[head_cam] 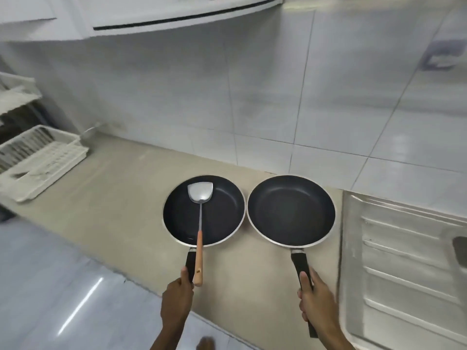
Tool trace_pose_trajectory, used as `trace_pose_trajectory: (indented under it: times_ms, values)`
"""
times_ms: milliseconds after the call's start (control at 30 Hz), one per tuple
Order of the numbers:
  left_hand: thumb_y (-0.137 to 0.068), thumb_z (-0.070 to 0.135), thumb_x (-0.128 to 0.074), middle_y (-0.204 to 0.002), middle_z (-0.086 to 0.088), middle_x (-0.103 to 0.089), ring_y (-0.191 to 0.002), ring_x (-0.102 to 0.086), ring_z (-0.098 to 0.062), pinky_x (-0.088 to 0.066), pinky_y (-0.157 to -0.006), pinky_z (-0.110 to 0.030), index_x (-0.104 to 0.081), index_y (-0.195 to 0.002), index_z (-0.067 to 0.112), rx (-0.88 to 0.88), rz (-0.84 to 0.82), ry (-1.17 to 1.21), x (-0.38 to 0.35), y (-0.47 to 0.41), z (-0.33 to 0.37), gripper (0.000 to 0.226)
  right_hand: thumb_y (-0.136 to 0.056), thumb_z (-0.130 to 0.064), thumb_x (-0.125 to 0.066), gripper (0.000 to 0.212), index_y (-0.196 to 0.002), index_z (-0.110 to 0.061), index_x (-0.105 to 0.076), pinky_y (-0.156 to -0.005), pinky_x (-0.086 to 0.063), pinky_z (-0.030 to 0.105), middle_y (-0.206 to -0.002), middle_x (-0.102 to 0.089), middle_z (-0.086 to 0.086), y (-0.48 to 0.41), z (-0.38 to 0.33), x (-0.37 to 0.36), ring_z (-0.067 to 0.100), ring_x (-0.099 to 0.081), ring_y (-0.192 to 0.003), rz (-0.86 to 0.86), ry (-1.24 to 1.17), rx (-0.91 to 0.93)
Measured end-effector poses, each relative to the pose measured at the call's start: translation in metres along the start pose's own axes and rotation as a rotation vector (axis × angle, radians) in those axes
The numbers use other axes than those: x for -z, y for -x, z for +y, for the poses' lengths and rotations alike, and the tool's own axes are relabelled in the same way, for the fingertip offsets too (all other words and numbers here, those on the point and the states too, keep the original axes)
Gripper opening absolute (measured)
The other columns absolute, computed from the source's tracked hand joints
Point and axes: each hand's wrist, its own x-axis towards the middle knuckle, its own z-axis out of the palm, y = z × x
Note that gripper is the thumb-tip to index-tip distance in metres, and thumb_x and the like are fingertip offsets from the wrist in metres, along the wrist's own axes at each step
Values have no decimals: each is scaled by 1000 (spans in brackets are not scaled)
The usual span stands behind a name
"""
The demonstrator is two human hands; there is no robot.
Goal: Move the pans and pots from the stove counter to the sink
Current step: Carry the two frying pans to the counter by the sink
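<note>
Two black non-stick frying pans with pale rims are side by side over the beige counter (121, 198). My left hand (177, 296) grips the black handle of the left pan (222, 213). A metal spatula (199, 195) with a wooden handle lies in that pan, its handle resting beside my thumb. My right hand (316, 299) grips the black handle of the right pan (290, 210), which is empty. Whether the pans rest on the counter or hover just above it cannot be told. The steel sink drainboard (404, 274) begins just right of the right pan.
A white plastic dish rack (38, 160) stands at the counter's far left. White tiled wall (252, 97) runs behind the counter, with cabinets above. The tiled floor (50, 286) shows at lower left. A dark sink basin edge (461, 251) peeks at the right border.
</note>
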Motion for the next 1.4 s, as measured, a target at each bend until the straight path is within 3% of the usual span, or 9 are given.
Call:
trace_pose_trajectory:
  times_ms: [233,533,833,967,1400]
  values:
    - [-100,62,-22,-72,-13,-71,-75,-67,-36,-57,-80,-50,-67,-62,14,-145,-131,-50,26,-131,11,76,-105,-29,-47,27,-130,-28,-58,-39,-41,28,-62,-54,8,0,-27,-105,14,-43,-39,209,-35,-71]
    - [-102,59,-23,-80,-18,-72,-81,-67,-40,-57,-82,-50,-72,-75,8,-178,-249,-94,37,-198,28,76,-106,-28,-45,26,-129,-23,-57,-39,-43,27,-63,-54,10,-3,-42,-173,13,-45,-40,324,-30,-142]
    - [-104,56,-23,-81,-19,-71,-83,-67,-42,-54,-77,-46,-69,-73,6,-215,-306,-52,34,-226,44,74,-106,-29,-46,26,-129,-26,-56,-38,-42,26,-64,-56,11,-31,-42,-181,15,-46,-42,341,-79,-173]
    - [-105,54,-25,-68,-16,-66,-66,-61,-35,-49,-67,-41,-63,-64,6,-213,-355,16,27,-234,57,74,-106,-29,-46,24,-126,-22,-58,-37,-40,25,-65,-54,12,-50,-49,-176,15,-45,-41,342,-78,-194]
    - [-107,51,-26,-56,-10,-53,-47,-44,-23,-37,-50,-30,-55,-65,5,-209,-459,49,29,-247,73,68,-107,-34,-41,24,-114,-16,-55,-42,-44,27,-65,-56,12,-57,-57,-180,17,-48,-45,263,-26,-195]
